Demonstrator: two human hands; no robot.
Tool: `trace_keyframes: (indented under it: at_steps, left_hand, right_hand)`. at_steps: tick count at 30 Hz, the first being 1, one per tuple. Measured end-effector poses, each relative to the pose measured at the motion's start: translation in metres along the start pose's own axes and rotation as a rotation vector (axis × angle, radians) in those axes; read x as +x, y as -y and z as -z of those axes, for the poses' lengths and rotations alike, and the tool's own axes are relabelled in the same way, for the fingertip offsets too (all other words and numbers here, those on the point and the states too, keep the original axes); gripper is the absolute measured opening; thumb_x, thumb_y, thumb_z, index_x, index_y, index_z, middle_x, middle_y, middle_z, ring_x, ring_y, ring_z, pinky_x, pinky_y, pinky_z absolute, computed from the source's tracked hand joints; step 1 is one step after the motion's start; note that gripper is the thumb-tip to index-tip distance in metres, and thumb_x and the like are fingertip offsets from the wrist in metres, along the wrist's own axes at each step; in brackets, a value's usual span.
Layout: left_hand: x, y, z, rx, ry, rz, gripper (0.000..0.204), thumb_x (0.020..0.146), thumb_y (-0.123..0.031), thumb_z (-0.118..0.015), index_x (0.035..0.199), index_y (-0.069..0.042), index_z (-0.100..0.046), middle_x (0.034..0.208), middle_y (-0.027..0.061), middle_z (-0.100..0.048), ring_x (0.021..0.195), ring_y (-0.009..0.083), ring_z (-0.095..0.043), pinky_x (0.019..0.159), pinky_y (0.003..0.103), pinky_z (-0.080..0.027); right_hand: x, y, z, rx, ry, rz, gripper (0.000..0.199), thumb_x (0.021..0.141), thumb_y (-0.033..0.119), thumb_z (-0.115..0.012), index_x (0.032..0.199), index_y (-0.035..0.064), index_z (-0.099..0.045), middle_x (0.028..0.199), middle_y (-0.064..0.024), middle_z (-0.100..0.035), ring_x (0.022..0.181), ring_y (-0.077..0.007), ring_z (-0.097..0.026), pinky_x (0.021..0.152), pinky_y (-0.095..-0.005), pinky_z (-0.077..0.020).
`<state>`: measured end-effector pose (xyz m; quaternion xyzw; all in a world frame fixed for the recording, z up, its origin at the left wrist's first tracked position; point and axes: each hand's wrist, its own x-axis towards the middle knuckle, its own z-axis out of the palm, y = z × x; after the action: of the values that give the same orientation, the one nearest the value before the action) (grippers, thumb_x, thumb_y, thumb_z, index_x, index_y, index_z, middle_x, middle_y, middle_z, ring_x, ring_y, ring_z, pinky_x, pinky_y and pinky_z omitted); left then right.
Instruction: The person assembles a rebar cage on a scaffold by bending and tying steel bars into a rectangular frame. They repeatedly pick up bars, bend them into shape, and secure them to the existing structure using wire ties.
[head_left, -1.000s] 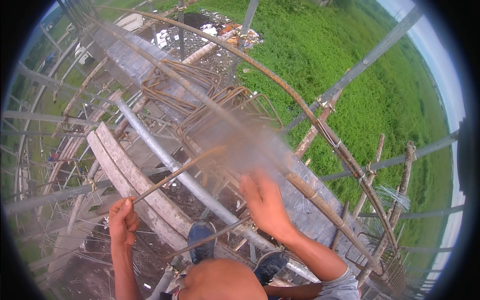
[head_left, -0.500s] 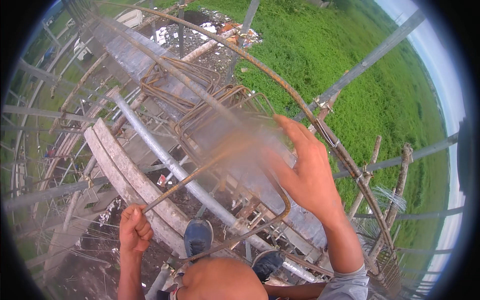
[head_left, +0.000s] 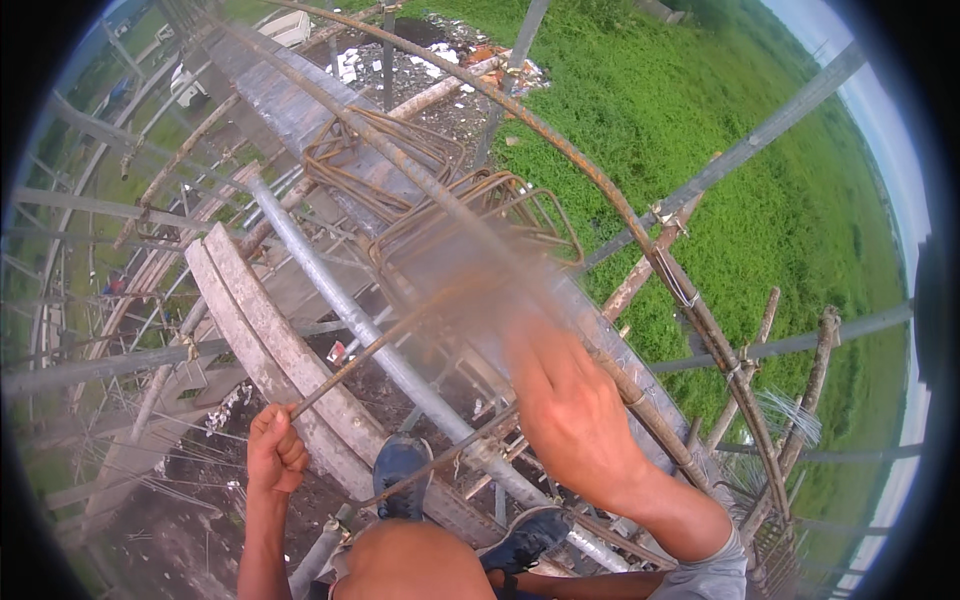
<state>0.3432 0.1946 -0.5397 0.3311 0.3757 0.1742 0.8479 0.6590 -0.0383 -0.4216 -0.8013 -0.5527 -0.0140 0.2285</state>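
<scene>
Green field [head_left: 700,120] below, steel scaffold pipes [head_left: 330,290], timber planks [head_left: 270,340], daylight

There is one view only, from a fisheye camera on the person's head, looking steeply down from high on a scaffold. The hands and forearms enter close from the lower edge. Green ground [head_left: 760,170] lies far below, in the upper right of the frame.

Two hands: left hand [head_left: 275,450] and right hand [head_left: 570,410]. Two dark shoes [head_left: 400,475]. One long grey pipe [head_left: 340,300] across the middle. Two stacks of bent steel rings [head_left: 480,225]. One long rusty bar [head_left: 560,160] curving overhead. Two wooden poles [head_left: 830,345] at right.
</scene>
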Motion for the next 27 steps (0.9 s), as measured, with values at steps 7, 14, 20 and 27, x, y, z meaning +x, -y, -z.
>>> trace_keyframes:
  at_steps: [7,14,20,27]
  left_hand:
    - [0.005,-0.025,-0.005,0.101,0.003,0.029,0.021,0.105,-0.026,-0.065,0.109,-0.005,-0.067,0.057,-0.0091,-0.03,0.043,0.003,-0.026,0.039,0.023,-0.019]
    - [0.013,-0.042,-0.079,0.831,0.41,0.075,0.039,0.111,-0.043,-0.05,0.11,-0.006,-0.064,0.071,-0.0069,-0.04,0.064,0.0048,-0.036,0.055,0.022,-0.03]
    - [0.04,0.0,-0.137,0.836,0.375,-0.127,0.046,0.111,-0.045,-0.047,0.096,-0.004,-0.063,0.066,0.0012,-0.044,0.062,0.0123,-0.042,0.056,0.032,-0.036]
    - [0.04,-0.001,-0.181,1.348,0.17,-0.374,0.048,0.108,-0.04,-0.049,0.082,0.0,-0.057,0.067,0.0233,-0.056,0.068,0.0461,-0.056,0.063,0.052,-0.043]
  right_hand:
    - [0.0,-0.009,-0.07,0.635,0.026,-0.392,0.049,0.101,0.013,-0.063,0.146,-0.0027,-0.052,0.11,-0.0286,-0.066,0.084,-0.0423,-0.067,0.075,-0.047,-0.054]
    - [-0.001,0.005,-0.066,0.581,0.006,-0.367,0.044,0.101,0.012,-0.065,0.144,0.0061,-0.058,0.093,-0.0233,-0.067,0.077,-0.0421,-0.066,0.071,-0.0475,-0.052]
    - [-0.009,0.007,-0.08,0.572,0.011,-0.204,0.036,0.101,0.007,-0.062,0.137,0.0074,-0.066,0.096,-0.0227,-0.071,0.086,-0.0438,-0.07,0.073,-0.0439,-0.0557]
    - [-0.01,-0.001,-0.1,0.788,-0.078,-0.536,0.03,0.102,0.008,-0.063,0.13,-0.0022,-0.069,0.116,-0.0253,-0.074,0.101,-0.0296,-0.075,0.083,-0.0375,-0.0568]
